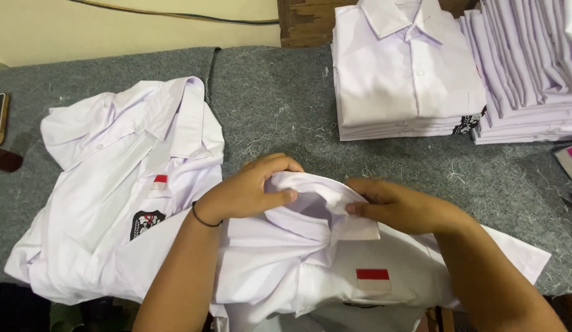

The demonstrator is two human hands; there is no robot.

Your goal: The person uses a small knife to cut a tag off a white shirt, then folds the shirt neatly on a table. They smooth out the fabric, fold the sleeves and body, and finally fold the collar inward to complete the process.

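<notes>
White cotton shirt (pixel 310 270), soft folded collar (pixel 316 203)

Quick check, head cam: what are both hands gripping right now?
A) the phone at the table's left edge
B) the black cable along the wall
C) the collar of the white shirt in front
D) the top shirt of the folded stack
C: the left hand and right hand both pinch the collar of the white shirt lying nearest the person, well short of the folded stack.
</notes>
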